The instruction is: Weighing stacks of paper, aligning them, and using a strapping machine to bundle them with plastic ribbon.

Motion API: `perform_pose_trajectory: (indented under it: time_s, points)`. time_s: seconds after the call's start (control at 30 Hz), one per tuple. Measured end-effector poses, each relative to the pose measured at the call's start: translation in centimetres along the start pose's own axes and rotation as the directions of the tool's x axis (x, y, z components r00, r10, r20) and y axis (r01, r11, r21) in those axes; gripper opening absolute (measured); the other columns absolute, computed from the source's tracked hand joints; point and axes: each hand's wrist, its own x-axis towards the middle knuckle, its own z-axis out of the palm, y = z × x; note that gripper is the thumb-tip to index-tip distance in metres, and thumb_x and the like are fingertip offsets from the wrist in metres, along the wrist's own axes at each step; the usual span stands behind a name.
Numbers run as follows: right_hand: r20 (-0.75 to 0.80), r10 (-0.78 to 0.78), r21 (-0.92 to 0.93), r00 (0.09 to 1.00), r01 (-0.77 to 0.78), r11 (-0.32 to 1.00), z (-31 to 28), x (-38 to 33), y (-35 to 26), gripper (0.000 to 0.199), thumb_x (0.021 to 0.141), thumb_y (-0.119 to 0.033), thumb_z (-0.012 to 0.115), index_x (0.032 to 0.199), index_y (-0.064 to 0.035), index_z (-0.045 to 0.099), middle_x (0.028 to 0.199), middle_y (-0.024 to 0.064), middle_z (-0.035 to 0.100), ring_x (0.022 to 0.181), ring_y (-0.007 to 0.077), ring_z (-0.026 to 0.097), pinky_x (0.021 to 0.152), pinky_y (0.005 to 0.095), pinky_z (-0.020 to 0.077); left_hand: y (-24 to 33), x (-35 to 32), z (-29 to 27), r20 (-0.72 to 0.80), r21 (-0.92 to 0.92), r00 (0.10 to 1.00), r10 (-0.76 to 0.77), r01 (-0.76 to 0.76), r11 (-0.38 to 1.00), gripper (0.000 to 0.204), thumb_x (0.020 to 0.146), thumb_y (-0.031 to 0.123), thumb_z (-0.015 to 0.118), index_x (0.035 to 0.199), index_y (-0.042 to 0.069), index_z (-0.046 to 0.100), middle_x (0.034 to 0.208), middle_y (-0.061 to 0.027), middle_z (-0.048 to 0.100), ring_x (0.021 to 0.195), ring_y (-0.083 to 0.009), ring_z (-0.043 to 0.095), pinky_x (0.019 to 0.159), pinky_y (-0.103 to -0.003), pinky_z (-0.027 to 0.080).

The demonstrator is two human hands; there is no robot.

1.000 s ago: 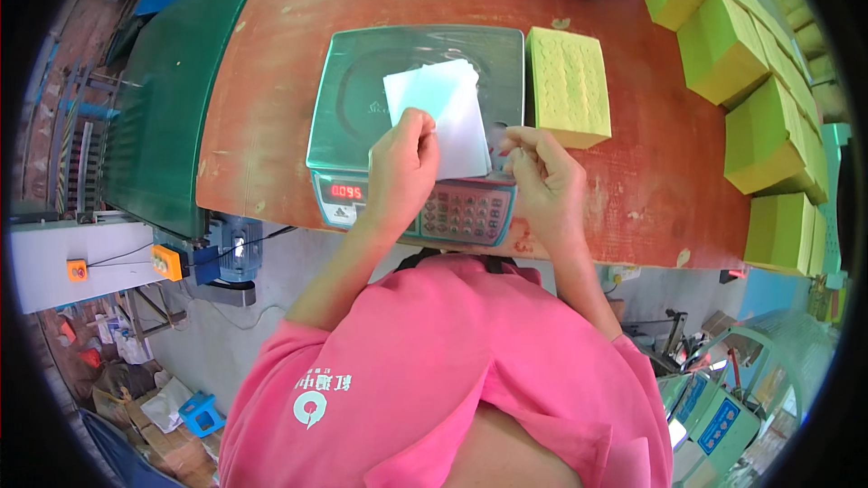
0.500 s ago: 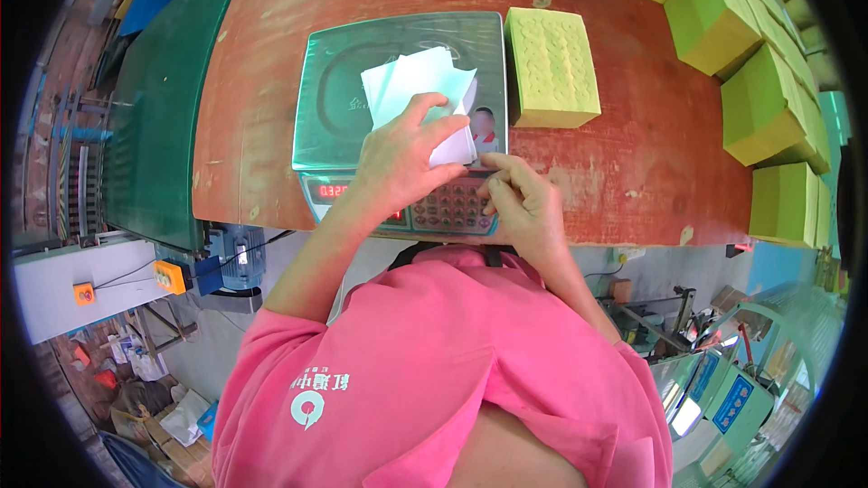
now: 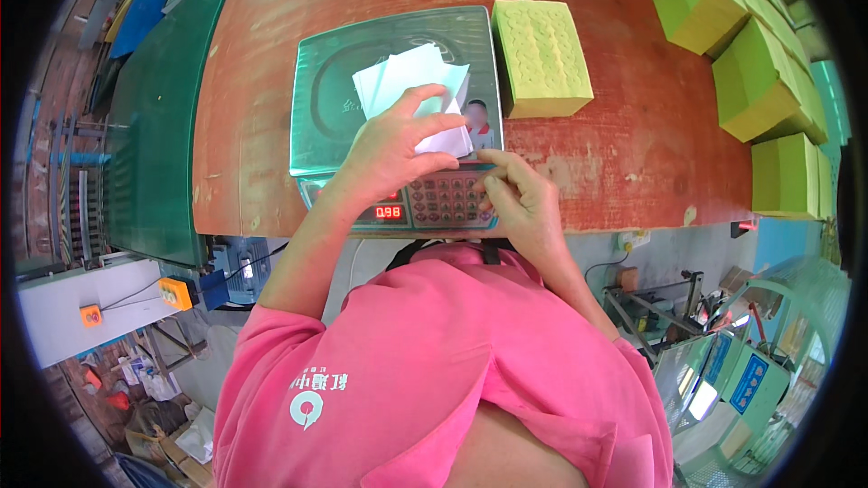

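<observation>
The paper lies on the scale in a messy pile. The left hand is over it, fingers spread wide. The right hand is at the scale's near right corner, fingers curled; whether they pinch anything, one cannot tell. The paper is already on and the red numbers glow, but the pile is not yet neat, nor taken off.

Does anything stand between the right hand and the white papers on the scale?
Nothing visible does: the right hand is close to the near right corner of the white papers on the scale.
</observation>
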Motion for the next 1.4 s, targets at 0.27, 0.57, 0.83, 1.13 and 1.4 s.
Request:
perform_pose_trajectory:
  time_s: [0.27, 0.57, 0.83, 1.13, 1.4]
  points:
    - [0.069, 0.041, 0.082, 0.997, -0.047, 0.996, 0.2, 1.9, -2.9, 0.03, 0.09, 0.0, 0.05, 0.118, 0.0051, 0.057, 0.086, 0.0086, 0.066, 0.065, 0.0116, 0.062, 0.06, 0.0248, 0.0507, -1.6, -1.3, 0.3, -0.161, -0.251, 0.978, -0.13, 0.087, 0.964, 0.017, 0.083, 0.005, 0.069, 0.098, 0.0, 0.064, 0.108, -0.0067, 0.061, 0.073, -0.0103, 0.055, 0.066, -0.025, 0.044]
    - [0.101, 0.113, 0.142, 0.988, -0.127, 0.982, 2.7, 9.3, -2.8, 0.044, 0.094, -0.02, 0.057, 0.125, 0.0106, 0.053, 0.104, 0.0163, 0.064, 0.086, 0.0134, 0.062, 0.067, 0.0258, 0.0501, -0.7, -3.7, 1.2, -0.396, -0.518, 0.894, -0.211, -0.027, 0.855, 0.007, 0.092, 0.0, 0.058, 0.096, -0.003, 0.062, 0.091, -0.0035, 0.06, 0.082, -0.0076, 0.055, 0.072, -0.022, 0.045]
    - [-0.036, -0.006, -0.146, 0.999, 0.0, 0.989, 1.4, 8.0, -2.8, 0.016, 0.087, -0.01, 0.066, 0.094, 0.004, 0.063, 0.068, 0.0013, 0.059, 0.06, 0.0076, 0.048, 0.054, 0.0257, 0.0413, 0.0, -4.1, -0.2, -0.474, -0.827, 0.744, -0.472, -0.191, 0.529, 0.039, 0.086, -0.007, 0.059, 0.123, 0.006, 0.057, 0.089, 0.0, 0.058, 0.083, -0.0074, 0.056, 0.076, -0.022, 0.046]
    - [-0.531, -0.293, -0.281, 0.795, 0.161, 0.946, -12.3, 0.3, -3.4, 0.018, 0.09, -0.004, 0.064, 0.077, -0.0017, 0.051, 0.064, -0.0041, 0.046, 0.06, 0.0044, 0.036, 0.051, 0.0238, 0.0325, 3.4, -2.8, 1.7, -0.08, -0.984, 0.922, -0.378, -0.013, 0.177, 0.019, 0.083, 0.001, 0.059, 0.103, 0.002, 0.061, 0.101, -0.005, 0.065, 0.09, -0.0114, 0.059, 0.087, -0.029, 0.045]
    - [-0.628, 0.018, 0.135, 0.778, 0.087, 0.987, -25.2, -3.0, -1.9, 0.022, 0.095, -0.016, 0.06, 0.078, -0.005, 0.052, 0.065, -0.0012, 0.05, 0.058, 0.0074, 0.046, 0.051, 0.0242, 0.0363, 12.0, 5.6, 8.5, 0.029, -0.993, 0.946, -0.323, 0.065, 0.101, 0.007, 0.089, 0.008, 0.054, 0.096, 0.005, 0.055, 0.097, -0.0047, 0.064, 0.089, -0.0123, 0.06, 0.085, -0.029, 0.047]
